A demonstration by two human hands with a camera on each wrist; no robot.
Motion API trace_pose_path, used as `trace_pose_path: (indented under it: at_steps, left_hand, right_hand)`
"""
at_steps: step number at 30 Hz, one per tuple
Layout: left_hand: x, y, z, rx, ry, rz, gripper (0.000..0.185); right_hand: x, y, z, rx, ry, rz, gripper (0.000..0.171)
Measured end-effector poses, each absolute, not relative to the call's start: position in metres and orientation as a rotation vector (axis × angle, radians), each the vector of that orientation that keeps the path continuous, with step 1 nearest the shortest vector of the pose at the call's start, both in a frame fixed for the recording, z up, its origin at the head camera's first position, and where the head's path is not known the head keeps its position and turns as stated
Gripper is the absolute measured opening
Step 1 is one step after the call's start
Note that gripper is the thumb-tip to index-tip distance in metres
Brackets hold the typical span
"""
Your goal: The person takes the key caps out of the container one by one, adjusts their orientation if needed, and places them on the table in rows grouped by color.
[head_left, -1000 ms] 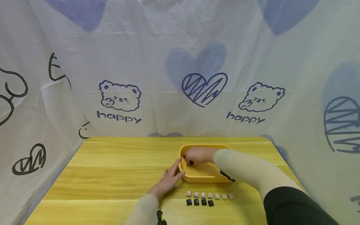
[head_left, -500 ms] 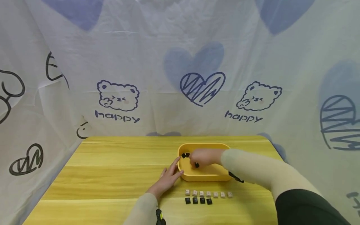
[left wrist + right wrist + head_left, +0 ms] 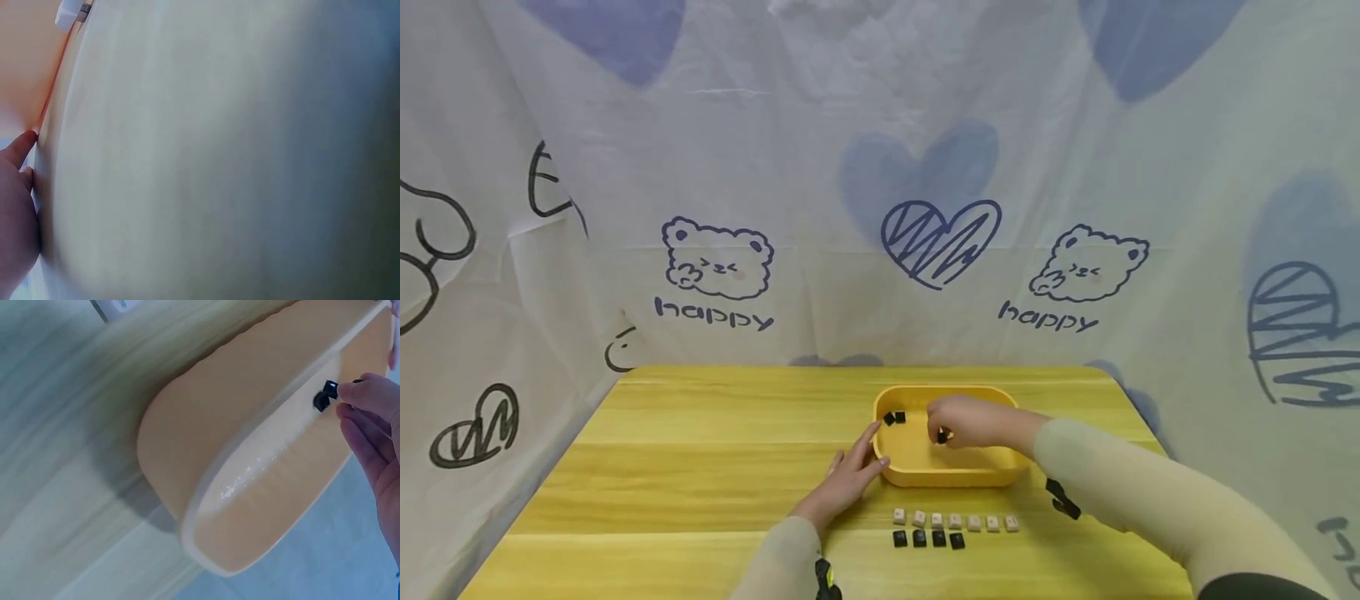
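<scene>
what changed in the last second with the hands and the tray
The right hand slid rightward inside the yellow tray, carrying a pinched black keycap, and uncovered two black keycaps at the tray's far left corner. The left hand stayed against the tray's left rim; the keycap rows are unchanged.

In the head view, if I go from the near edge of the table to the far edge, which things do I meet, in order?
Row of black keycaps → row of light keycaps → left hand against the yellow tray's near corner → right hand pinching a black keycap over the tray → two loose black keycaps inside the tray.
</scene>
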State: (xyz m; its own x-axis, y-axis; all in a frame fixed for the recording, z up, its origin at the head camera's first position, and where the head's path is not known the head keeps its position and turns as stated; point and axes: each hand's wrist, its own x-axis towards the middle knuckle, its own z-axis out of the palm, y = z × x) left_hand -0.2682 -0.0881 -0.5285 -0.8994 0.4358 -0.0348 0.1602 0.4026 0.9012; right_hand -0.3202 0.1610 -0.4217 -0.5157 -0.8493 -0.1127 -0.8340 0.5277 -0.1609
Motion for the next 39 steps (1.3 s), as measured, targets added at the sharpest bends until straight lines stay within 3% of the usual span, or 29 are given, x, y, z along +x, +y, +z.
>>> trace_pose_path:
  at_steps: [10,30,39]
  left_hand:
    - [-0.267,-0.090,-0.531,0.508,2.412,1.489,0.067]
    - [-0.270,-0.094,-0.532,0.496,2.395,1.502,0.067]
    - [-0.268,-0.087,-0.529,0.491,2.386,1.486,0.067]
  right_hand:
    - [-0.289,0.182,-0.412,-1.454,2.723,-0.282,0.022]
    - [-0.233,0.216,-0.434,-1.154,2.886,-0.670,0.020]
    - [-0.203,0.224,-0.454,-0.885,2.844,-0.900,0.016]
